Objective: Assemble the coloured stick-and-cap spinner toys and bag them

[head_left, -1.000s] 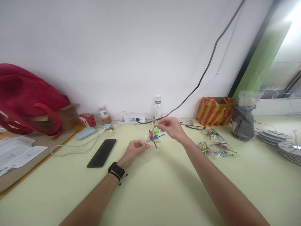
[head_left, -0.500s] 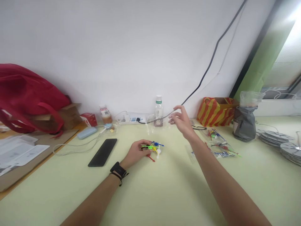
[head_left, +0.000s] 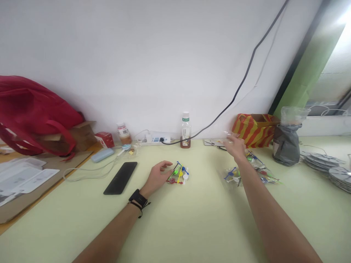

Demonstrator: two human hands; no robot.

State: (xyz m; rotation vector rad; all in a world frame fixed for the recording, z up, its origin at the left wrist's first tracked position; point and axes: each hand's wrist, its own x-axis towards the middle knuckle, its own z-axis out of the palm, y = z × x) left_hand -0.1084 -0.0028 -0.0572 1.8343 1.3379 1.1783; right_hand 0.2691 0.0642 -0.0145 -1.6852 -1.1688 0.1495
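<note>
My left hand (head_left: pixel 158 176) rests on the table with fingers loosely apart, beside a small pile of colourful plastic arrow spinners (head_left: pixel 179 174). The pile has blue, yellow, green, red, white and black pieces, and my thumb is close to or touching its left edge. My right hand (head_left: pixel 236 147) is raised farther right, its fingers closed on what looks like a thin clear plastic bag (head_left: pixel 227 134), blurred and hard to see. Below that hand lie filled clear bags of similar spinners (head_left: pixel 232 175), partly covered by my right forearm.
A black phone (head_left: pixel 120 178) lies left of my left hand. At the wall stand a bottle (head_left: pixel 185 131) and a power strip (head_left: pixel 157 139) with a hanging black cable (head_left: pixel 219 116). A striped bag (head_left: pixel 253 129), a grey bag (head_left: pixel 286 144) and stacked discs (head_left: pixel 320 160) are at right.
My right hand has moved right and down, from beside the bottle to above the filled bags. My left fingers have loosened, and the spinners now lie in a more settled pile.
</note>
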